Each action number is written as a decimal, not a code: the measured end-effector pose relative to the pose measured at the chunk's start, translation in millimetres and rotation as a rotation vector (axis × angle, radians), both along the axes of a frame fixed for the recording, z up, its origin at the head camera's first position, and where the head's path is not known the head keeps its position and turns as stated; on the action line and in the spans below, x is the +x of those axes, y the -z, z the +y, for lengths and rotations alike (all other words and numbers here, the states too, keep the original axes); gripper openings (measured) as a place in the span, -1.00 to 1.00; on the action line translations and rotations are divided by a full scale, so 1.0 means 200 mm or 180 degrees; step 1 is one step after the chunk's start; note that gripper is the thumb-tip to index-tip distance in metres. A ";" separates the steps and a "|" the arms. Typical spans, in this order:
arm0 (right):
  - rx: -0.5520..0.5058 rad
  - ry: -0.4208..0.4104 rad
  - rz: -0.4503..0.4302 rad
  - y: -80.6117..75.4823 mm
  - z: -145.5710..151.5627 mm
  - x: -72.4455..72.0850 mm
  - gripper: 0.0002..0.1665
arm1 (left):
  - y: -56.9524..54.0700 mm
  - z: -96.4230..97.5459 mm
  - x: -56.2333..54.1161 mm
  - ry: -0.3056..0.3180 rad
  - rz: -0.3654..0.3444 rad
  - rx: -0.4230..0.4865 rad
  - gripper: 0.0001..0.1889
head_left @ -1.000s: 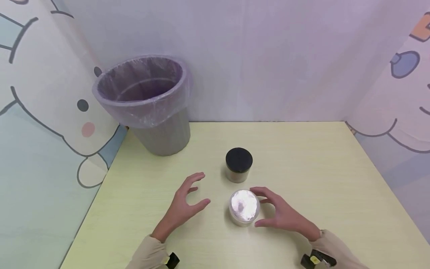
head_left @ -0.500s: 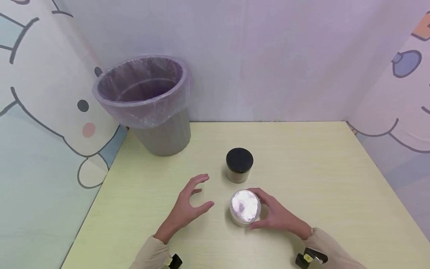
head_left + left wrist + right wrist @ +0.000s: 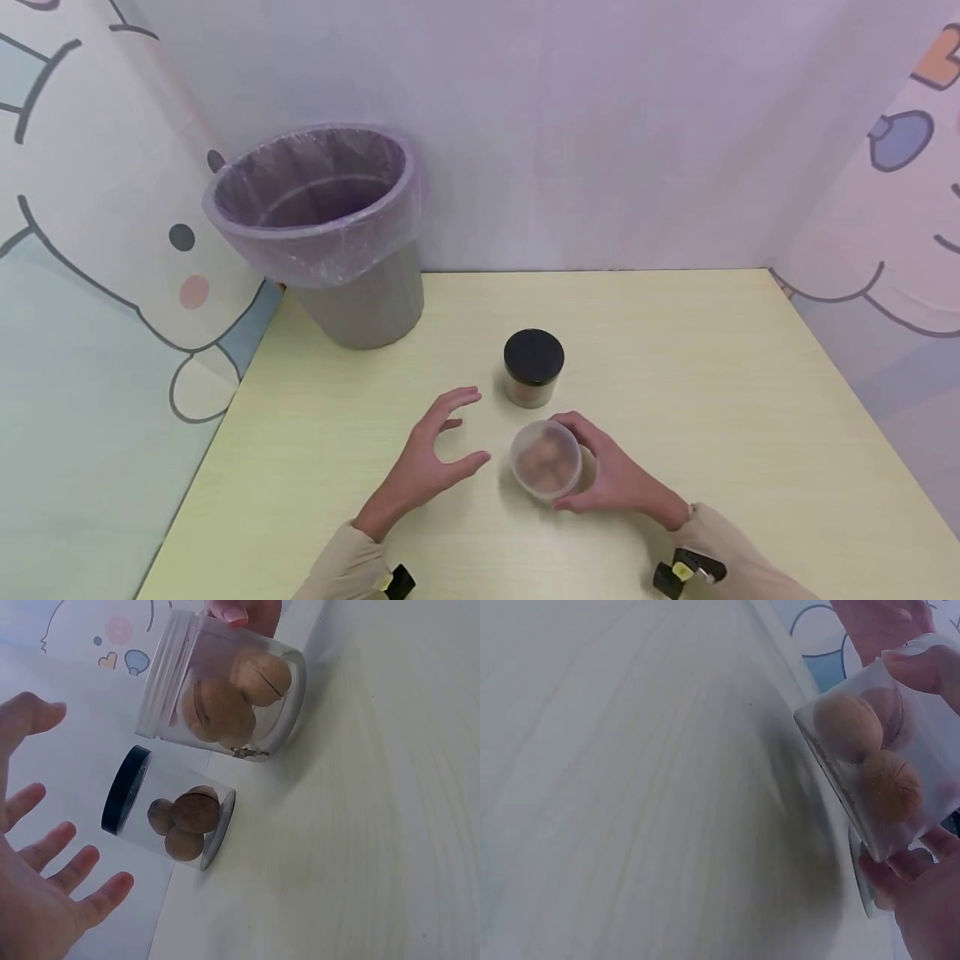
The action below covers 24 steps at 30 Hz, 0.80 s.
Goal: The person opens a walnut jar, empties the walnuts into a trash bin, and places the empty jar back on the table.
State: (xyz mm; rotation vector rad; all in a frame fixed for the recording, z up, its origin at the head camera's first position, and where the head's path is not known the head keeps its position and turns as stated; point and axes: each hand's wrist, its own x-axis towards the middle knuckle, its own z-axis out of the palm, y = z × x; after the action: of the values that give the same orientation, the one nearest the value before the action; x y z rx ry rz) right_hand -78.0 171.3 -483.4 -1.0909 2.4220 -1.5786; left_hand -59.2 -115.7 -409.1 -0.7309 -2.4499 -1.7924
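Observation:
My right hand (image 3: 618, 477) grips a clear plastic jar (image 3: 545, 460) with a translucent lid, thumb on the near side and fingers on the far side. Round brown nuts, apparently walnuts (image 3: 217, 709), lie inside it. Whether its base touches the table cannot be told. To its left, my left hand (image 3: 422, 468) is held with fingers spread and thumb apart, touching nothing. Just behind the held jar stands a second clear jar (image 3: 532, 392) with a black lid (image 3: 534, 357), upright, with similar nuts (image 3: 191, 817) visible in the left wrist view.
A grey bin (image 3: 367, 304) lined with a translucent bag stands at the table's back left corner. The pale wooden table (image 3: 675, 367) meets a plain wall (image 3: 600, 167) behind. Printed cartoon panels (image 3: 112, 217) flank both sides.
My right hand has closed in on the near jar and now grips it. The glare on its lid is gone, so the nuts show through. My left hand has drifted right, toward it.

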 end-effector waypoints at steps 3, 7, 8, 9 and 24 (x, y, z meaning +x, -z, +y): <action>0.0054 0.0027 -0.0064 -0.07 0.00 0.01 0.08 | -0.01 0.02 0.00 0.0042 0.0015 -0.0015 -0.35; 0.0080 0.0007 -0.0029 -0.21 -0.02 0.03 0.04 | -0.04 0.04 0.01 0.0107 0.0091 -0.0031 -0.34; 0.0079 -0.0007 0.0001 -0.24 -0.03 0.03 0.03 | -0.04 0.05 0.01 0.0124 0.0117 -0.0032 -0.33; 0.0075 -0.0020 0.0056 -0.27 -0.03 0.04 0.02 | -0.05 0.05 0.02 0.0143 0.0143 -0.0032 -0.33; 0.0039 -0.0087 0.0476 -0.43 -0.06 0.05 0.04 | 0.01 0.11 0.01 0.0439 0.0357 -0.0106 -0.24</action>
State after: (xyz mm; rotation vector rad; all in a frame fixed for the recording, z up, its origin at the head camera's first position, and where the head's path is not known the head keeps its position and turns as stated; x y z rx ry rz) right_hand -68.6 159.6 -397.0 -1.2779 2.4928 -1.5240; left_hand -56.9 -94.1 -411.3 -0.9970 -2.4170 -1.7050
